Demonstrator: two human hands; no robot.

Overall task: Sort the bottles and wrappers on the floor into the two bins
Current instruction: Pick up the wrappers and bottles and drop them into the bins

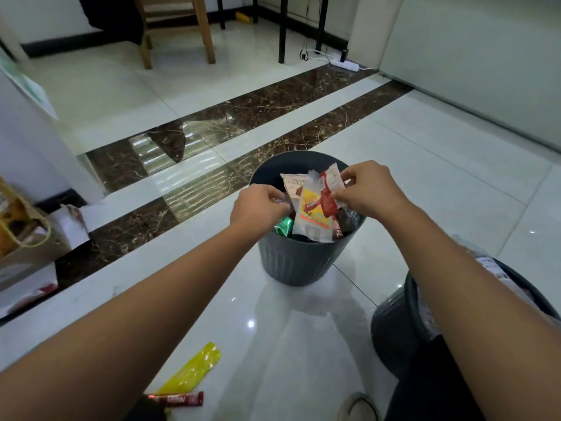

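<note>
Above the grey bin's (303, 262) rim, left hand (258, 208) and right hand (365, 189) both pinch a fan of snack wrappers (312, 208) (probably bunched to drop in together).

Reading dim and cool overall, with a faint greenish cast. Catching overhead light as small white glints on the glossy floor (303, 344) and as broad streaked reflections across the dark marble strip (194, 138). Throwing only a soft, pale shadow around the foot of the grey bin (291, 262). Bowing straight tile lines outward toward the edges and stretching the left forearm (136, 314) and right forearm (473, 284) at the lower corners. Showing fair sharpness at the centre around the wrappers (312, 208), softening and smearing at the left border near the paper bag (21, 226).
</note>
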